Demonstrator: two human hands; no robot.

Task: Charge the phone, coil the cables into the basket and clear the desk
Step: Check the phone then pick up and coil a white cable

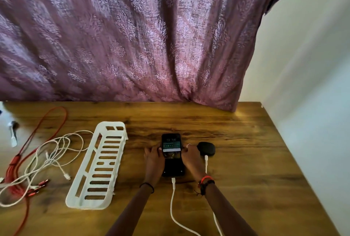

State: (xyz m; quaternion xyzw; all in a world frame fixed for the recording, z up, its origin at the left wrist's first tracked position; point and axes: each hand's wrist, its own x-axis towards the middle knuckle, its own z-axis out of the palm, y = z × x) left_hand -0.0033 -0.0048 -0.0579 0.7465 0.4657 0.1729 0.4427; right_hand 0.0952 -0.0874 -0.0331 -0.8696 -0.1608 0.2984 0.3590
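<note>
A black phone (172, 152) lies flat on the wooden desk (236, 160) with its screen lit. A white cable (172, 197) is plugged into its near end. My left hand (153, 160) grips the phone's left edge and my right hand (190, 157) grips its right edge. A small black round device (206, 149) sits just right of my right hand, with a second white cable (206, 161) plugged into it. The white slotted basket (98, 167) lies empty to the left of the phone. A tangle of loose white cables (53, 156) and a red cable (28, 141) lies further left.
A purple patterned curtain (132, 36) hangs behind the desk and touches its back edge. A white wall (312, 84) borders the desk on the right. A small silver object (13, 133) lies at the far left edge.
</note>
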